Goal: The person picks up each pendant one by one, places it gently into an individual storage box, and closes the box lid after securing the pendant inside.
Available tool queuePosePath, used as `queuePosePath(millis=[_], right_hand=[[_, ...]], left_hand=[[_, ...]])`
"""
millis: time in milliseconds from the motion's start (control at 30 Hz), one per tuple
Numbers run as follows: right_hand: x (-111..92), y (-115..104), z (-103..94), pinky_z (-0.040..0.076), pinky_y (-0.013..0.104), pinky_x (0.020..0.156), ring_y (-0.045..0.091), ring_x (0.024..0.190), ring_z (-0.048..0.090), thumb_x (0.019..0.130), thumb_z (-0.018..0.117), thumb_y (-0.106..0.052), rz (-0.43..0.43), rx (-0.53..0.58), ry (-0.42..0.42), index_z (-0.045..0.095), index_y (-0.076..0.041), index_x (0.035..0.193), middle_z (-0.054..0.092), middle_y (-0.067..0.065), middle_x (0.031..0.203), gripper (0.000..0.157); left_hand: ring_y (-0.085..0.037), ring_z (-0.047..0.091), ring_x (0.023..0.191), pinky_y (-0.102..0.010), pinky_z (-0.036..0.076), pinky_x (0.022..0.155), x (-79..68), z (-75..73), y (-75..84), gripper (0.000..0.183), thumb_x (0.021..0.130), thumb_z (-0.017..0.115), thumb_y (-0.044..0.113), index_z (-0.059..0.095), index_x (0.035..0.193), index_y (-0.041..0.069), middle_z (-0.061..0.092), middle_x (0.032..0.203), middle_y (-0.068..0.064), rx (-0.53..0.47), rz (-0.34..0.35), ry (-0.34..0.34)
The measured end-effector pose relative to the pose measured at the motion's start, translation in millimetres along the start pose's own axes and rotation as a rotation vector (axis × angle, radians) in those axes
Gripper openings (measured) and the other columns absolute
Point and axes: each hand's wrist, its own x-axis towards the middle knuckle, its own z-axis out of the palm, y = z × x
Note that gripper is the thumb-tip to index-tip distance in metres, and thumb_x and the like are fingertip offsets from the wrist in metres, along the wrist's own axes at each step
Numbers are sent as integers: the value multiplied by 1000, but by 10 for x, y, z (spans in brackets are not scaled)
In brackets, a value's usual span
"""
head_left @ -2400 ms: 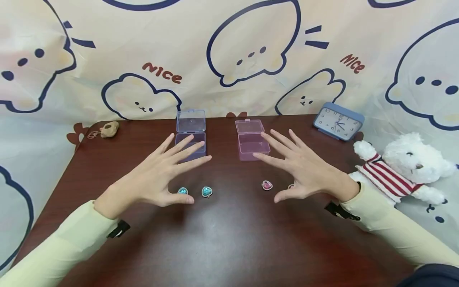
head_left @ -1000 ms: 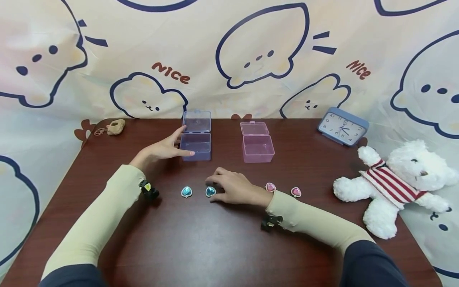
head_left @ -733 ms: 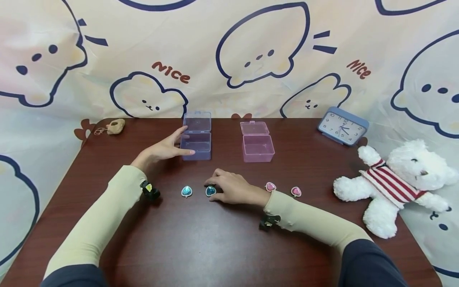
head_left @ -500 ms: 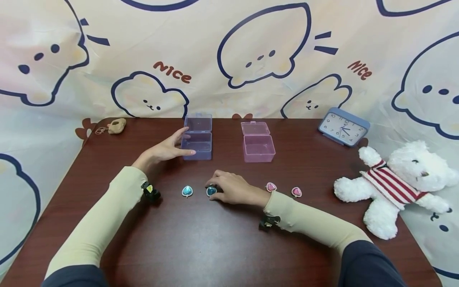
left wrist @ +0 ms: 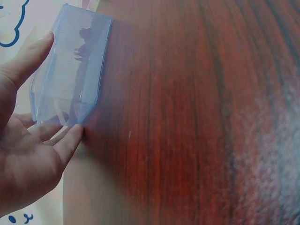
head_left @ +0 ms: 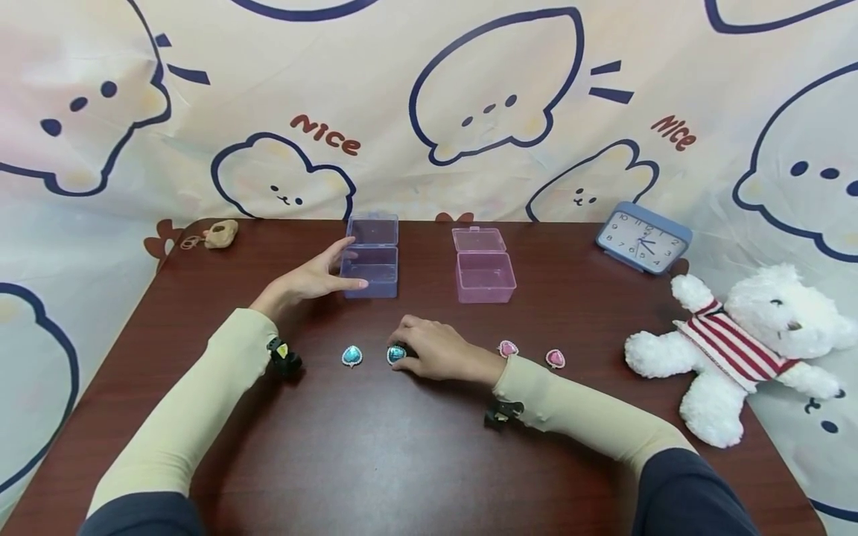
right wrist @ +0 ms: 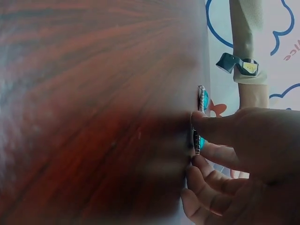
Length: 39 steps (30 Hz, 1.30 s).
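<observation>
Now pinches a turquoise heart-shaped gem (head_left: 396,355) between the thumb and fingers of the right hand (head_left: 436,351), just left of the middle of the head view, and grips the open blue box (head_left: 379,289) with the thumb and fingers of the left hand (head_left: 304,279), higher up and farther left. Shows a second turquoise gem (head_left: 351,356) on the dark table (head_left: 389,461) near the pinched one, two pink gems (head_left: 555,359) right of the middle, and an open pink box (head_left: 486,294) above and left of those. Shows also a blue clock (head_left: 643,238) at upper right and a white teddy bear (head_left: 757,335) below.
</observation>
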Motion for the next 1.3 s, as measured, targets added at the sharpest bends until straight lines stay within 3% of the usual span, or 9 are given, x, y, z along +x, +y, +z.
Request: queuePosePath(millis=[167,467,633,967,1300], right_hand=[[31,38,-94,57,34,82,12,96,66,95,75,-35,-46,28,-1,73,-16,119,69,-1,110,31],[164,143,-430,55,27,83,10,90,63,95,76,-24,-145,125,127,73,-10,114,71,0,103,24],[238,153,-570,59,30,83,14,90,66,94,76,-21,-176,175,181,74,-6,115,72,4,103,25],[426,105,-760,61,40,87,21,95,70,93,78,-20,-145,251,264,73,-3,119,72,9,104,31],[648,181,-776,61,32,90,22,97,73,94,77,-19,-81,290,305,73,-1,122,71,9,104,33]], left_hand=[[-44,12,159,-68,18,124,-6,-4,16,104,97,73,31,-4,166,19,19,171,-18,9,0,-6],[-43,12,159,-68,16,125,1,-14,7,102,96,73,32,0,166,20,21,170,-17,17,-4,7],[-44,11,159,-69,13,125,-8,-17,16,103,96,73,33,0,166,20,21,170,-17,28,-9,7],[-46,9,159,-70,13,125,0,-24,22,102,98,70,31,-5,166,20,18,171,-18,22,1,-22],[-45,7,160,-70,12,125,15,-35,2,103,97,71,33,-4,166,21,19,171,-17,21,4,-23]])
